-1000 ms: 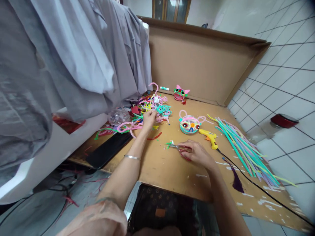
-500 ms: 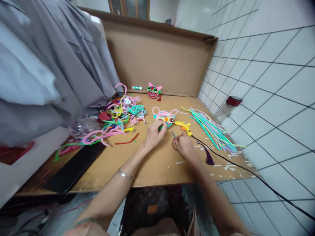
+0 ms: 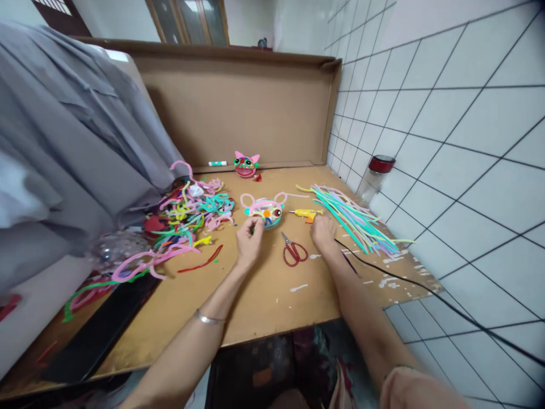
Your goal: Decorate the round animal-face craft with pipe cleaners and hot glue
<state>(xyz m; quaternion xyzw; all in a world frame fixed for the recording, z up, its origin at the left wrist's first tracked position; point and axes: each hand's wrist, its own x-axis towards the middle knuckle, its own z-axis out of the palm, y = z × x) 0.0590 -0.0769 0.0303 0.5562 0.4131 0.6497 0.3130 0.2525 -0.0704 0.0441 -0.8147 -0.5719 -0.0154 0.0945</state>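
Note:
My left hand [image 3: 249,238] is closed in a pinch, with a small dark green piece just showing between the fingers. Right beside it lies a pipe-cleaner animal face [image 3: 264,208] with pink loop ears, an orange nose and one dark eye. My right hand [image 3: 324,233] is wrapped round the handle of a yellow hot glue gun [image 3: 303,213], whose nozzle points left toward the face. Red-handled scissors [image 3: 293,251] lie on the table between my hands. The handle of the glue gun is mostly hidden by my fingers.
A tangle of pipe cleaners [image 3: 213,207] lies at left, a straight bundle [image 3: 353,218] at right. A finished-looking face [image 3: 246,165] and a marker [image 3: 217,163] stand at the back. A jar [image 3: 374,179] is by the tiled wall. A black cord [image 3: 409,278] trails right.
My right hand has let go of the scissors, now lying on the table, and has moved to the glue gun's handle. The left hand still pinches beside the face. The view has shifted.

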